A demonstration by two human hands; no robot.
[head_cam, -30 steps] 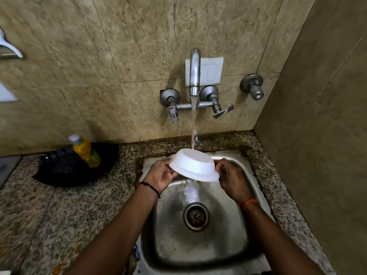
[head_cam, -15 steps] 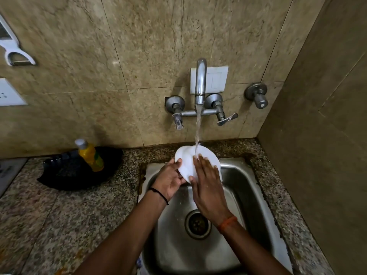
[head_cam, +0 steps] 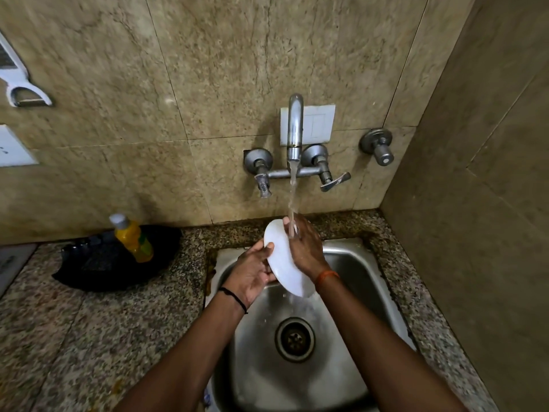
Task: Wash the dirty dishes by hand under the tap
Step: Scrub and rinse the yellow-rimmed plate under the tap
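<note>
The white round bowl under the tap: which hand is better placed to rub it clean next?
The right hand. Its straight fingers already lie on the white round bowl where the water stream lands, while the left hand grips the bowl's edge to steady it.

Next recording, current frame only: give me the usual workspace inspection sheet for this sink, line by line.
Surface: speckled granite counter round a steel sink, wet, with its drain uncovered.
Job's things: white bowl held on edge over the sink; wall tap running, stream landing on the right hand.
Clutter: yellow bottle leaning in a black tray left of the sink.
Grippers: left hand grips the bowl's lower edge; right hand lies flat against the bowl, fingers straight.
Cables: nothing seen.
Surroundings: beige tiled walls; white switch plate behind the tap; a separate valve to the right; a white hanging utensil at far left.
</note>
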